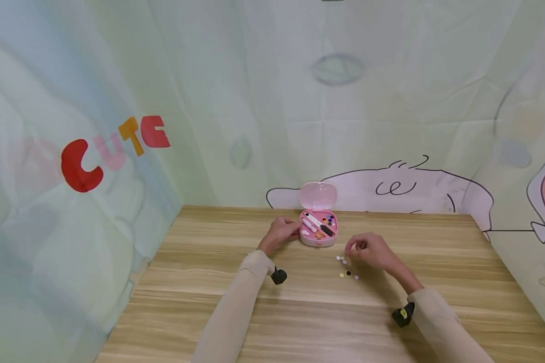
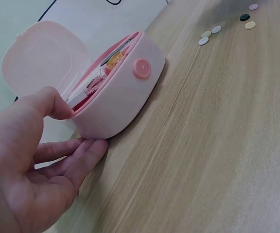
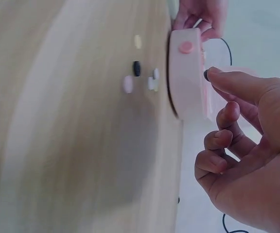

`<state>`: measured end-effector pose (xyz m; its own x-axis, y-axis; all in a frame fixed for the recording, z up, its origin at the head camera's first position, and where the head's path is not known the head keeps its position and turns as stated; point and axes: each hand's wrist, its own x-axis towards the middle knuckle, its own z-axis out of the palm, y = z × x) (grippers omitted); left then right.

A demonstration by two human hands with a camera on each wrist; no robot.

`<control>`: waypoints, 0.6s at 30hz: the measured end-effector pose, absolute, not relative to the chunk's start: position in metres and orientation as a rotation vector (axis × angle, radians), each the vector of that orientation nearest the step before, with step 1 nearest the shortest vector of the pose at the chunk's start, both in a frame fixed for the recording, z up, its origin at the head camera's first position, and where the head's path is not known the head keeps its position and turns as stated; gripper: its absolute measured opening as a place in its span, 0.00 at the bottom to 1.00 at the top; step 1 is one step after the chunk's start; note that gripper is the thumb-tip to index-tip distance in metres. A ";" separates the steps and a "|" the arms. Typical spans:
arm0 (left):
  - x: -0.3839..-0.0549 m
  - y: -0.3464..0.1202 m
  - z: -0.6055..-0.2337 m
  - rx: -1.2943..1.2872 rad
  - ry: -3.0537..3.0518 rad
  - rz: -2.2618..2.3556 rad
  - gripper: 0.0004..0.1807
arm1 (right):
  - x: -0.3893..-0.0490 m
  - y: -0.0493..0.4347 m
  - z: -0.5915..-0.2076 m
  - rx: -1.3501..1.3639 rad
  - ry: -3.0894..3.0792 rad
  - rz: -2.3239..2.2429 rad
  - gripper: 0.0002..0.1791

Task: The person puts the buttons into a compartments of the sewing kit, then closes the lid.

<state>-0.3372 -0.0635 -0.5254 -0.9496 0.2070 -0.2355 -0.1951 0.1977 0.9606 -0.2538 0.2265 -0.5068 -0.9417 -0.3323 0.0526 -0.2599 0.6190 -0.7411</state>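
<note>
A pink sewing kit box (image 1: pixel 318 243) stands on the table with its clear pink lid (image 1: pixel 318 196) raised. Scissors with dark handles (image 1: pixel 326 230), a yellowish round item (image 1: pixel 319 234) and several coloured buttons (image 1: pixel 330 219) lie inside. My left hand (image 1: pixel 281 233) grips the box's left side, thumb (image 2: pixel 57 108) on the rim and fingertips (image 2: pixel 94 148) low against the wall. To the right of the box, my right hand (image 1: pixel 373 249) is raised above the table. Its thumb and forefinger pinch a small dark button (image 3: pixel 206 75), the other fingers loosely curled.
Several loose buttons lie on the wooden table (image 1: pixel 300 312) in front of the box, among them a black button (image 1: pixel 348 273) and a yellow button (image 1: pixel 342 276). A printed cloth (image 1: pixel 236 126) hangs behind the table's back edge and along its left side.
</note>
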 end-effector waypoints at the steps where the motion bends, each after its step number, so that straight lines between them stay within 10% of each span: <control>1: -0.337 -0.063 -0.525 0.009 2.162 1.813 0.16 | -0.256 0.226 -0.506 -0.488 2.739 -1.241 0.02; 18: -0.335 -0.064 -0.523 0.007 2.145 1.844 0.15 | -0.286 0.212 -0.488 -0.247 2.654 -1.369 0.07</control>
<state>-0.3348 -0.0636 -0.5228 -0.9513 0.2047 -0.2305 -0.1972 0.1707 0.9654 -0.2859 0.2124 -0.4876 -0.9760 -0.2112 -0.0534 -0.0789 0.5711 -0.8171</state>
